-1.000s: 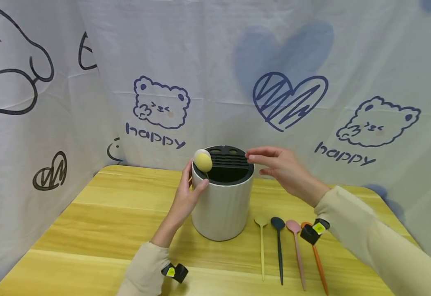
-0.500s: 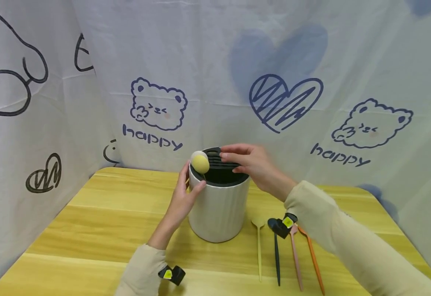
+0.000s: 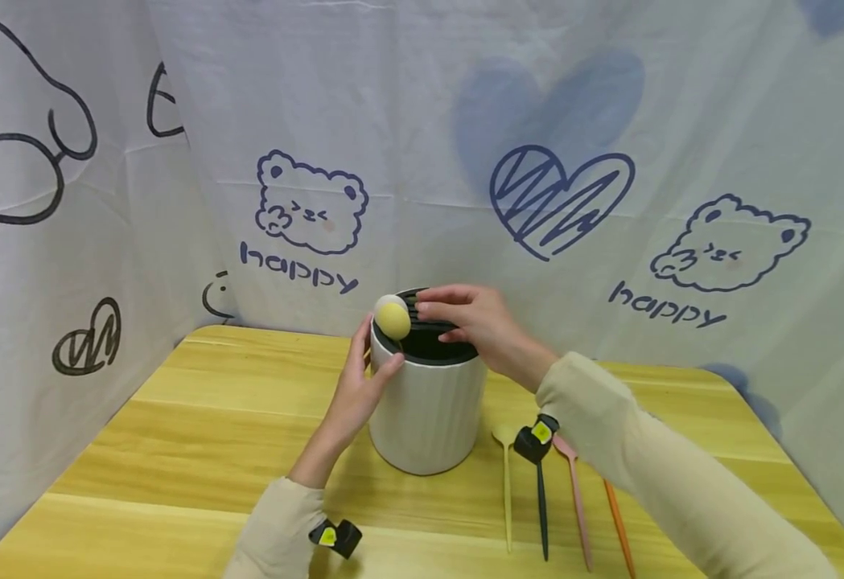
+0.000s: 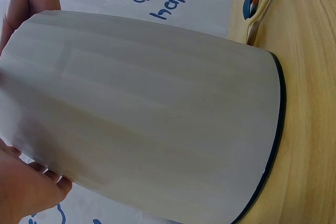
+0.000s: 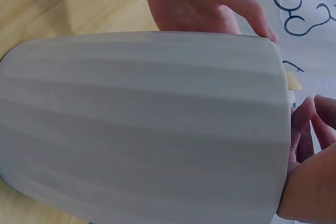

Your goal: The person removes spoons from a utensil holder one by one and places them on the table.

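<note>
- The white ribbed holder [image 3: 427,406] is standing upright on the wooden table [image 3: 175,450], just about centre, its black slotted lid [image 3: 432,342] facing up.
- The left hand [image 3: 360,388] is pressing against the holder's left side, thumb hooked at the rim and fingers lying up along the wall, steadying it rather than closing round it.
- A yellow spoon [image 3: 393,318] is poking its round bowl up at the holder's left rim, right above that thumb; whether the thumb is actually touching its handle, I cannot tell.
- The right hand [image 3: 481,326] is hovering over the lid, fingers loosely bent and stretching towards the yellow bowl, fingertips [image 3: 427,305] just beside it; it is gripping nothing that shows.
- From the right wrist view the holder [image 5: 147,124] is filling the frame, with the left hand [image 5: 205,1] on its far side.
- From the left wrist view, it is the same ribbed wall [image 4: 142,114], its dark base edge sitting on the table [image 4: 310,77].
- Four more spoons are lying side by side on the table to the right of the holder: a pale yellow one [image 3: 506,482], a dark blue one [image 3: 541,507], a pink one [image 3: 577,498] and an orange one [image 3: 620,527].
- On the white cloth backdrop [image 3: 422,96], the word "happy" [image 3: 298,269] is reading clearly under a drawn bear, and "happy" again [image 3: 666,305] under a second bear on the right, with a scribbled blue heart [image 3: 559,197] between.
</note>
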{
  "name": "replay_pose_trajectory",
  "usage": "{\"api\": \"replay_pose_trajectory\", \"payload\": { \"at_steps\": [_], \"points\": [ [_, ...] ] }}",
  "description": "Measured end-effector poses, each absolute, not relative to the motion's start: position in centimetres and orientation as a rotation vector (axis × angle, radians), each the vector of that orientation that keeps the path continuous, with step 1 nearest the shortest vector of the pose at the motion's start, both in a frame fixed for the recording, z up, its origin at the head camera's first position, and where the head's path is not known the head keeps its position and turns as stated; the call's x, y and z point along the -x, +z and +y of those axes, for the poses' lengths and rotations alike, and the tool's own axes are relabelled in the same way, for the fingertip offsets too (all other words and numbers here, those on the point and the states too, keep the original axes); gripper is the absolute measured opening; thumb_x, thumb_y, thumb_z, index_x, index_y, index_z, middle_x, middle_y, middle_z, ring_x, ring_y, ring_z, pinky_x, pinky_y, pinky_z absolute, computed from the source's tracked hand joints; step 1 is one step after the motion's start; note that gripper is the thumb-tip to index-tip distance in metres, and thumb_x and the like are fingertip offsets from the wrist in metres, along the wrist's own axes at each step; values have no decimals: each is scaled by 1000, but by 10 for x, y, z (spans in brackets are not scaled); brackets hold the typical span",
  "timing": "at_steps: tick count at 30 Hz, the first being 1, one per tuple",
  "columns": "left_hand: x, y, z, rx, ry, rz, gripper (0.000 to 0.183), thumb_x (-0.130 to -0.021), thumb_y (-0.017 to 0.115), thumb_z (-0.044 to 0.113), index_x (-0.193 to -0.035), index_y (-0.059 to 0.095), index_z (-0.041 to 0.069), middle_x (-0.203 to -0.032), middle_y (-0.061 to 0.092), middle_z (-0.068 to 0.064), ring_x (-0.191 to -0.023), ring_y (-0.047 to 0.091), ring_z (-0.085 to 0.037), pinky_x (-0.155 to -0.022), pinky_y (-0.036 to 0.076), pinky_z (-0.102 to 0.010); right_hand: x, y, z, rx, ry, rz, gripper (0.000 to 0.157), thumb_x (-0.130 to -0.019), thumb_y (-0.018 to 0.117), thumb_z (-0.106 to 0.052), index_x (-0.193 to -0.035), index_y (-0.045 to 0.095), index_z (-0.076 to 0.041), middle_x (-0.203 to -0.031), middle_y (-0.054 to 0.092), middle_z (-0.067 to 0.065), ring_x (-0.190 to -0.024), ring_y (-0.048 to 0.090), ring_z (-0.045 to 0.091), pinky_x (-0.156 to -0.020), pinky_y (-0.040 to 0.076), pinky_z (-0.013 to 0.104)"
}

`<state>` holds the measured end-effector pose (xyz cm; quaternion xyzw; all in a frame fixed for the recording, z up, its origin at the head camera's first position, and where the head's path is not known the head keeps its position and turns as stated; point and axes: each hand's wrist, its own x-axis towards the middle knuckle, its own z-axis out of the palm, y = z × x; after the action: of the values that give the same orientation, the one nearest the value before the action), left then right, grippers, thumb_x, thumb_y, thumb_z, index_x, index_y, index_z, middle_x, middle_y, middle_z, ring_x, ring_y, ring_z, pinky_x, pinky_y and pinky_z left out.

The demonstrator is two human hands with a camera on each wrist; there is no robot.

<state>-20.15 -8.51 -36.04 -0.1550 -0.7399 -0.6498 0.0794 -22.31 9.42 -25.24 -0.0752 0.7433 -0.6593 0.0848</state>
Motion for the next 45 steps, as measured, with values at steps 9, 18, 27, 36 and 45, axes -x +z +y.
{"api": "replay_pose_trajectory", "payload": {
  "at_steps": [9,18,27,36,45],
  "points": [
    [203,-362,-89,470,-1945,-2210,79,-93,53,33,-155,10,10,-160,11,-13,-144,15,-32,-115,15,-51,226,-255,79,279,-1862,2336,29,-86,72,-13,-114,71,-2,-118,64,10,-93,59,23,-65,55,26],
    [203,-362,-90,467,-1959,-2201,79,-94,53,33,-155,10,10,-160,11,-13,-144,14,-31,-115,15,-50,226,-257,74,285,-1803,2387,27,-84,74,-11,-111,72,-3,-113,66,8,-95,61,27,-63,55,26],
    [203,-362,-89,471,-1960,-2203,78,-94,52,32,-155,10,10,-160,11,-13,-144,14,-31,-115,15,-51,225,-257,75,275,-1751,2414,27,-85,73,-10,-111,72,-3,-110,68,8,-90,62,19,-66,55,27],
    [202,-363,-87,471,-1963,-2207,78,-94,53,32,-155,10,10,-160,11,-12,-144,14,-31,-115,16,-50,225,-258,77,296,-1737,2422,23,-89,67,-7,-111,69,-1,-109,67,10,-88,60,19,-63,54,24],
    [203,-362,-84,475,-1962,-2187,79,-93,54,30,-155,11,9,-159,14,-14,-144,17,-31,-115,16,-50,225,-258,85,327,-1838,2321,22,-92,62,-4,-113,63,4,-107,65,13,-88,57,19,-64,52,24]
  ]
}}
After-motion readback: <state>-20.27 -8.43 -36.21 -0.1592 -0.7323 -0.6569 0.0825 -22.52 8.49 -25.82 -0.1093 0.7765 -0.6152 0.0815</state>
